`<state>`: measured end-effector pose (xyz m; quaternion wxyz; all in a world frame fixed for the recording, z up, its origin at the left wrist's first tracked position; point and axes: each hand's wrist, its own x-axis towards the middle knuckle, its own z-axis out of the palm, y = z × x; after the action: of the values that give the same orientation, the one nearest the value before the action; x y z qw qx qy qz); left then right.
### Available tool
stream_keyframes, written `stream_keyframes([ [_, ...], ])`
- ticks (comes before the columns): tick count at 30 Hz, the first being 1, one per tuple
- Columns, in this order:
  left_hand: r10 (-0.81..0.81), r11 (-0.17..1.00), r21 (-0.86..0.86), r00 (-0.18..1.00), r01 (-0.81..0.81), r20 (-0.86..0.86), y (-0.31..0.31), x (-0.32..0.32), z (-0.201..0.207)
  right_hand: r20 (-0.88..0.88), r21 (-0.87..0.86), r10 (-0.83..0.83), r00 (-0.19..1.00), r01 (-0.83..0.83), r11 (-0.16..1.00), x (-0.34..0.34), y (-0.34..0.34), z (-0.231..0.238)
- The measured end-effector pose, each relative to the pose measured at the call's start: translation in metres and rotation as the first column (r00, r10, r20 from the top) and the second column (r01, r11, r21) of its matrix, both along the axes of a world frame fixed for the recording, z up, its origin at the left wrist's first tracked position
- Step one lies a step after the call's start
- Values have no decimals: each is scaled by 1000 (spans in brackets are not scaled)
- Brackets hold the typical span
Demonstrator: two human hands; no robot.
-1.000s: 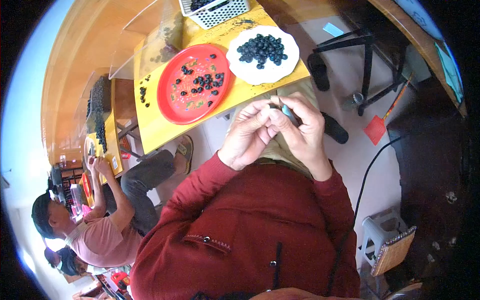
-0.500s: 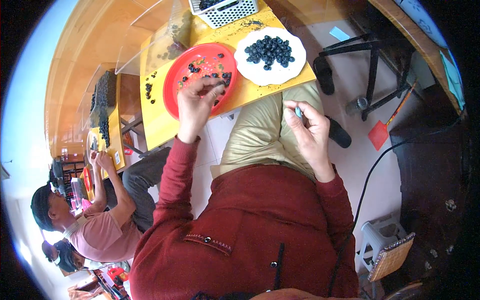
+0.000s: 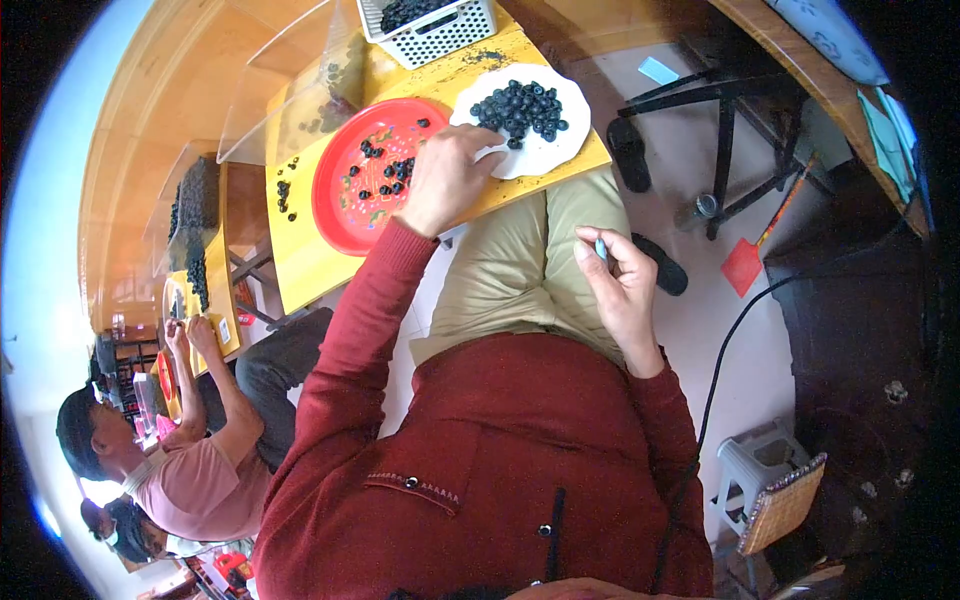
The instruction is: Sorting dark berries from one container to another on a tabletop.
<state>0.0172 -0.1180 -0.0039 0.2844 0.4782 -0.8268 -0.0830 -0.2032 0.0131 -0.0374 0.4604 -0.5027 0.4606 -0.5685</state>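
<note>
My left hand (image 3: 452, 180) reaches over the right rim of the red plate (image 3: 335, 215), its fingertips at the near-left edge of the white scalloped plate (image 3: 545, 160). Thumb and forefinger are apart, and nothing shows between them. A pile of small dark round beads (image 3: 520, 108) fills the middle of the white plate. Several more dark beads (image 3: 372, 150) lie scattered on the red plate's printed floor. Above my lap, my right hand (image 3: 622, 280) is closed around a small teal tool (image 3: 600, 248); its tip is too small to make out.
Beyond the plates stands a white perforated basket (image 3: 435, 40) of dark pieces on the yellow table (image 3: 290, 255). Dark crumbs and a few loose beads lie on the tabletop. A clear panel (image 3: 270, 75) rises at the left. A co-worker (image 3: 195, 470) sits at another yellow table.
My left hand has moved right, from above the red plate to the white plate's edge, and its fingers have spread. My right hand stays near my lap with the teal tool.
</note>
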Motion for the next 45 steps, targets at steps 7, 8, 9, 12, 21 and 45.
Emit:
stream_keyframes([
  [7, 65, 988, 120, 963, -100, 263, -19, -27, 2, 45, 93, -21, 999, 17, 995, -11, 8, -6],
  [8, 71, 982, 144, 950, -120, 305, -20, -29, 3, 46, 92, -23, 999, 19, 996, -11, 7, -6],
  [9, 69, 983, 142, 950, -118, 305, -22, -30, 2, 38, 70, -35, 999, 33, 997, -11, 8, -7],
  [12, 36, 980, 177, 954, -92, 299, -25, -31, 1, 33, 51, -49, 998, 48, 998, -13, 7, -6],
  [21, -133, 947, 246, 951, 205, -281, -2, -17, 1, 82, 86, -49, 995, 42, 995, -15, 6, -8],
  [45, 550, 550, 233, -138, 802, -824, 65, -20, -13, -18, -19, 24, 1000, -24, 1000, 9, -17, 32],
])
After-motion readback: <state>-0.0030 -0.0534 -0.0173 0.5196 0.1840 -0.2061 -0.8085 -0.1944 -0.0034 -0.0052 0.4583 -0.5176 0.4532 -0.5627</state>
